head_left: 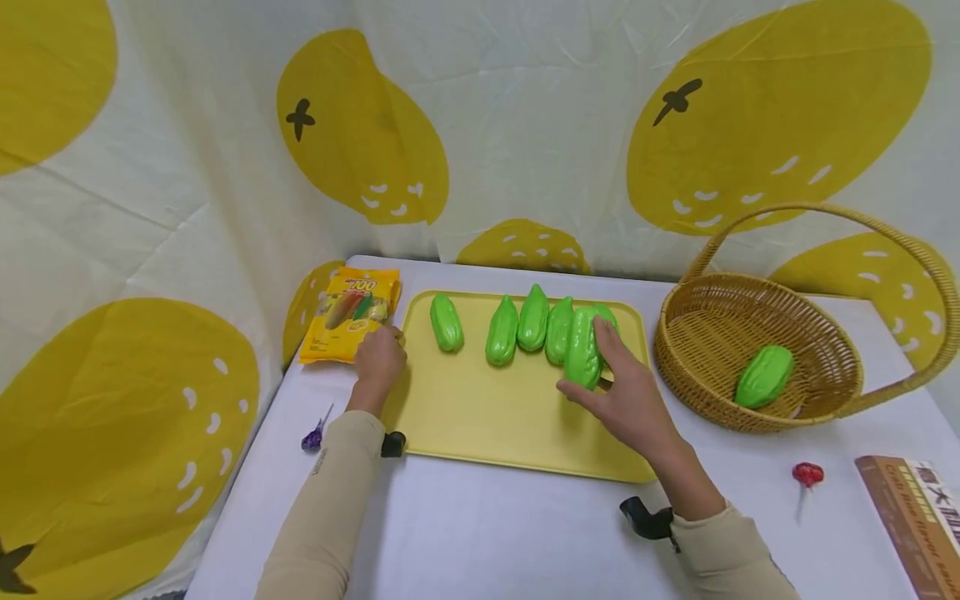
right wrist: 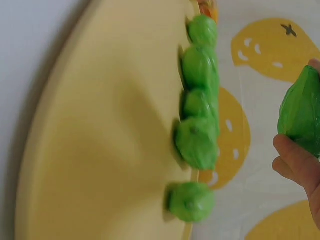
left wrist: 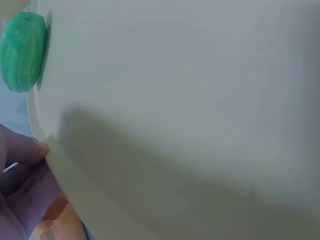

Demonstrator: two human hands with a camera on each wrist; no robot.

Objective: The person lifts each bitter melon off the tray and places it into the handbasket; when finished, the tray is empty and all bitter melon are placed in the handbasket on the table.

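Observation:
My right hand (head_left: 633,400) holds a green ridged toy bitter melon (head_left: 581,348) between thumb and fingers, above the right part of the yellow tray (head_left: 480,417). That same bitter melon (right wrist: 302,112) appears at the right edge of the right wrist view, apart from the others. Several more bitter melons (head_left: 502,331) lie along the tray's far side, one partly hidden behind the held one. At the tray's left edge, my left hand (head_left: 381,362) pinches the rim; the thumb (left wrist: 25,147) shows on it in the left wrist view.
Right of the tray stands a handled wicker basket (head_left: 697,392) with one bitter melon (head_left: 765,377) inside. A yellow candy bag (head_left: 348,312) lies beyond the left hand. A purple lollipop (head_left: 312,437) is at left, a red lollipop (head_left: 807,475) and a brown box (head_left: 911,517) at right.

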